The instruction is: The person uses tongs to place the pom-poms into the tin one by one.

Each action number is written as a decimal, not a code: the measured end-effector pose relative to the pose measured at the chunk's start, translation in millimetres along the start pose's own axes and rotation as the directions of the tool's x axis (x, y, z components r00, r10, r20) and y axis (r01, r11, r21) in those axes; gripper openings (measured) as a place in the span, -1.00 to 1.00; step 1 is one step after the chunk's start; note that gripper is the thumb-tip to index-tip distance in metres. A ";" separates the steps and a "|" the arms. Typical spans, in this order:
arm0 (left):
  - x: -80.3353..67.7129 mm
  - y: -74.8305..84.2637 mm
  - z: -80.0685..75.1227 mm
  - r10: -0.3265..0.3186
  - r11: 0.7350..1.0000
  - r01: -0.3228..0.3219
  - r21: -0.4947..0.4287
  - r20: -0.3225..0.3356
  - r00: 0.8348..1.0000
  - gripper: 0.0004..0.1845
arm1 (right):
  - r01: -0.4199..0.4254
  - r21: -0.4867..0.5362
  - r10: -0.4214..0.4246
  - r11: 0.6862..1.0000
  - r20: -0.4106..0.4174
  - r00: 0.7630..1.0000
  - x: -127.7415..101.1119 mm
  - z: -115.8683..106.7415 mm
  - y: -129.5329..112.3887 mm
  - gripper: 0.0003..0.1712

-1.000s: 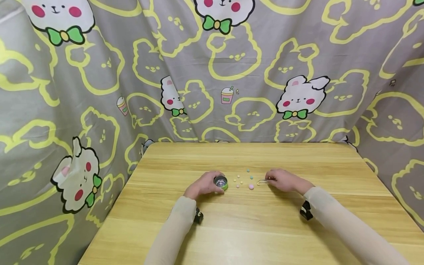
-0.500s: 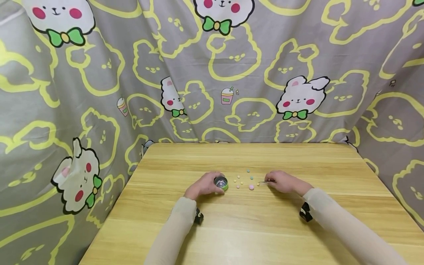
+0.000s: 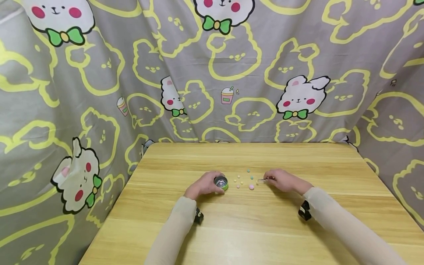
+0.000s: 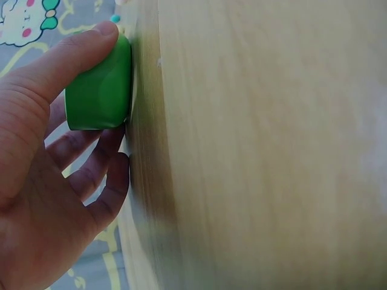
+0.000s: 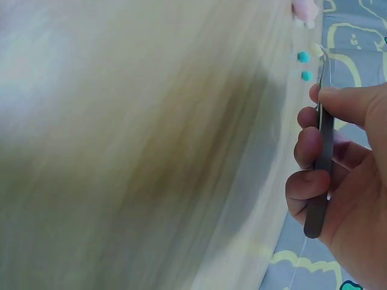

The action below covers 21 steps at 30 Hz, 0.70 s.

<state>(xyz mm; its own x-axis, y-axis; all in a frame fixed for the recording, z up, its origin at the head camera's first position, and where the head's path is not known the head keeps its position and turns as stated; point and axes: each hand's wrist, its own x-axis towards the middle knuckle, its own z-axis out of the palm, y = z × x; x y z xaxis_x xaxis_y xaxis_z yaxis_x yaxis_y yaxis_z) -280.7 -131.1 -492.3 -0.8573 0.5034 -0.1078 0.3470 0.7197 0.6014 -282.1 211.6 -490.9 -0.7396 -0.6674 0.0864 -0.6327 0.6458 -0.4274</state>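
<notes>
Looks like your tweezers [image 5: 325, 136] have their tips a touch higher than half a second ago, and the yellow ball [image 3: 257, 182] has come along with them, slightly farther left. Your left hand [image 3: 207, 183] and the green tin [image 4: 100, 96] haven't budged as far as I can see.

So you've got the tweezers pinched in your right hand [image 3: 284, 180], thumb against one side and fingers curled round the other. The ball is right at the tips, but I can't tell if it's fully off the table [image 3: 232, 221] or how firm the bite is. Your left hand grips the tin between thumb and fingers, mouth up. Something small and pale [image 3: 221, 183] shows inside, too tiny to identify.

My read: you're on the pick-up step for this one ball. Next move probably calls for keeping the squeeze even and heading left to the tin, passing the bigger pink ball [image 3: 251, 187] without brushing it. Three other yellowish balls [image 3: 241, 183], a small pink ball [image 3: 237, 186] and two teal balls [image 3: 251, 177] lie between your hands, so I'd go over high. Keep that tin steady too, since round stuff could easily slip from narrow tips.
</notes>
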 end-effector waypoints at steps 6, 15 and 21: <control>-0.9 0.1 0.1 0.004 1.000 -0.004 0.000 -0.001 1.000 -0.36 | 0.002 0.046 -0.001 0.999 -0.021 1.000 3.3 -1.6 -4.8 -0.84; -0.6 -0.1 0.3 0.019 1.000 -0.019 0.003 -0.001 1.000 -0.36 | 0.030 0.062 -0.027 0.998 -0.051 0.998 11.4 -0.7 -9.7 -0.85; -0.4 -1.2 0.7 0.025 1.000 -0.025 0.016 -0.005 1.000 -0.36 | 0.071 0.047 -0.068 0.996 -0.065 0.996 18.6 -1.9 -13.9 -0.85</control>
<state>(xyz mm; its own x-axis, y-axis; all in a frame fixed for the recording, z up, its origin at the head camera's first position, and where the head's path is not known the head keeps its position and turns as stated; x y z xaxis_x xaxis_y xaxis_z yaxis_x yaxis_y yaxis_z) -280.6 -131.8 -493.5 -0.8503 0.5187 -0.0892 0.3740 0.7148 0.5909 -287.5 190.9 -481.6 -0.7085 -0.6841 0.1735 -0.6719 0.5787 -0.4622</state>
